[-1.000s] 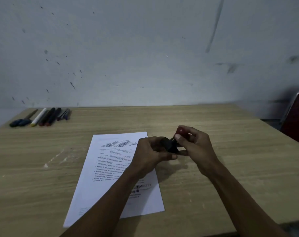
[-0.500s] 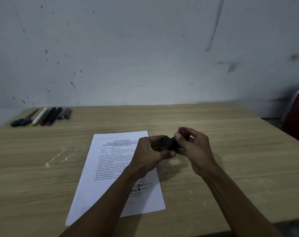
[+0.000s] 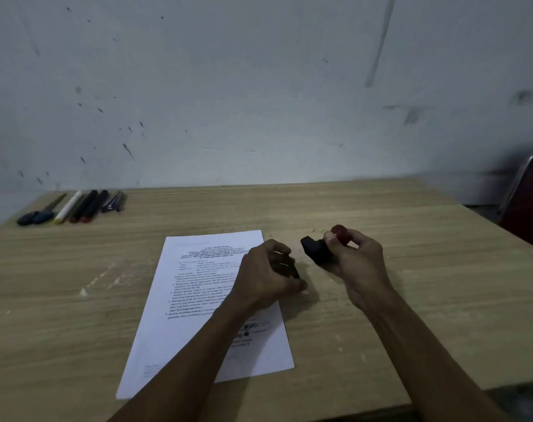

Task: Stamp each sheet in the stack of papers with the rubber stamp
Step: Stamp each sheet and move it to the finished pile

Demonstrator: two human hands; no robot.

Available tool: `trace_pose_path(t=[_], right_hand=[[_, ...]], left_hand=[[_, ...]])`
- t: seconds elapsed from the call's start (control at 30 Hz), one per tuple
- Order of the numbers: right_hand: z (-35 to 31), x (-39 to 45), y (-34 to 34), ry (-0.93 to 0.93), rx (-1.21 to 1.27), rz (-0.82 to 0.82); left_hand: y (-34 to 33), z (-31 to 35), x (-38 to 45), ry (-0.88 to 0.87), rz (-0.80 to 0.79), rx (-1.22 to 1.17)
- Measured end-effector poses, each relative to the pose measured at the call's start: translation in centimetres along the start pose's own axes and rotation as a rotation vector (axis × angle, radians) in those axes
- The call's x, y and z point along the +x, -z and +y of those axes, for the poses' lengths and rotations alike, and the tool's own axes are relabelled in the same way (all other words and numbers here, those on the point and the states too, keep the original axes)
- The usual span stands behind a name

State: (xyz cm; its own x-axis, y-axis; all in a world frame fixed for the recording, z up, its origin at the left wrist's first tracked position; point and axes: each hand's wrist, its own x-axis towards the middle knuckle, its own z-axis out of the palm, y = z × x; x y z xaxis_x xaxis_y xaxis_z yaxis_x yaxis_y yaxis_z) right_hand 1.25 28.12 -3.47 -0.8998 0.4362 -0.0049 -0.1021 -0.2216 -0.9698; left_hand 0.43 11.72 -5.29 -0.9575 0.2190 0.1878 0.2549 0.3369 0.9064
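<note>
Dim desk (image 3: pixel 380 315): we grip the stamp (image 3: pixel 318 249) in our right hand (image 3: pixel 355 263), just off the paper's (image 3: pixel 198 300) right edge, left hand (image 3: pixel 268 274) curled round a dark cap there.

Bare counter (image 3: pixel 411 300) lies right of the hands and beyond them up to the wall (image 3: pixel 259 86). Far left of them, pens (image 3: pixel 76 207) line the back edge; a chair (image 3: pixel 530 202) stands far right.
</note>
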Motion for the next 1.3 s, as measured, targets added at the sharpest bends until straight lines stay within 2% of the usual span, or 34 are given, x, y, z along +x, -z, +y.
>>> trace_pose_path(t=[0.17,0.3,0.4,0.7,1.1,1.3], right_hand=[[0.2,0.5,1.1,-0.044,0.009,0.100],[0.2,0.8,1.7,-0.041,0.007,0.115],[0.3,1.0,2.0,-0.040,0.019,0.107],[0.8,1.0,1.9,-0.073,0.014,0.065],[0.1,-0.2,1.5,-0.048,-0.026,0.020],[-0.3,-1.3,1.1,-0.037,-0.052,-0.039]], left_hand=[[-1.2,-0.8,0.8,-0.093,0.072,0.344],[-2.2,-0.8,1.4,-0.104,0.008,0.555],[-2.0,-0.9,1.5,-0.020,-0.071,0.631],[-1.4,-0.7,1.7,0.028,-0.165,0.614],[-1.0,-1.0,1.5,0.017,-0.167,0.639],[2.0,-0.9,1.0,-0.053,-0.048,0.489]])
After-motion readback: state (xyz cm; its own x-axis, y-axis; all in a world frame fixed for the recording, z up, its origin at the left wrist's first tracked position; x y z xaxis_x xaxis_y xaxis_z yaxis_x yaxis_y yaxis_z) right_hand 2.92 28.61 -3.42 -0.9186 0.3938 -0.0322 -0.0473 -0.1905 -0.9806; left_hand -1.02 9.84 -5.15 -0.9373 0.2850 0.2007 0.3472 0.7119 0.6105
